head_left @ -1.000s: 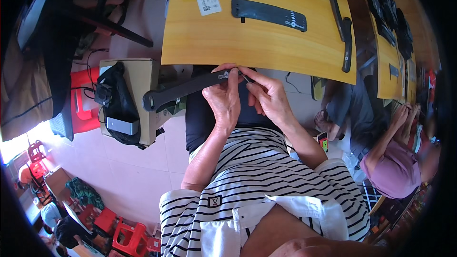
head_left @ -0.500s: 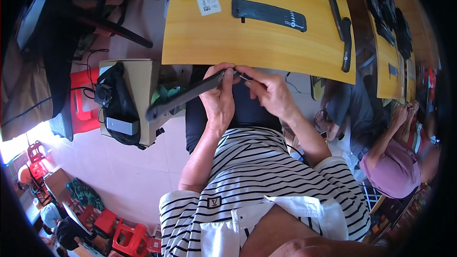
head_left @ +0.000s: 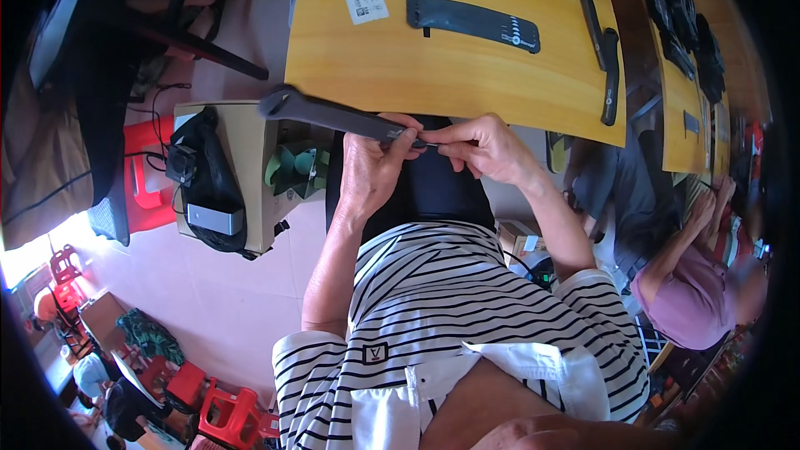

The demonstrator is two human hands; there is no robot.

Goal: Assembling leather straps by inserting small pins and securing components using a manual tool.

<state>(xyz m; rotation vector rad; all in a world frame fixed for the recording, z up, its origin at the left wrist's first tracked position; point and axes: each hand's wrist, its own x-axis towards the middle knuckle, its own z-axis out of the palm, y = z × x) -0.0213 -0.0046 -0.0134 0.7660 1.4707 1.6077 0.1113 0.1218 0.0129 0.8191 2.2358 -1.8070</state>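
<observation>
Yellow table (head_left: 358,71), near edge just past the hands. Left hand (head_left: 373,171) pinches dark strap (head_left: 329,114) near one end, off that edge; right hand (head_left: 498,150) curled at same end, can't tell its grip. End work looks unfinished. Wide strap (head_left: 467,18) mid-table, narrow strap (head_left: 611,75) at right edge.

Dark strap (head_left: 337,117) swung up, slope reversed (now descending rightward)
</observation>
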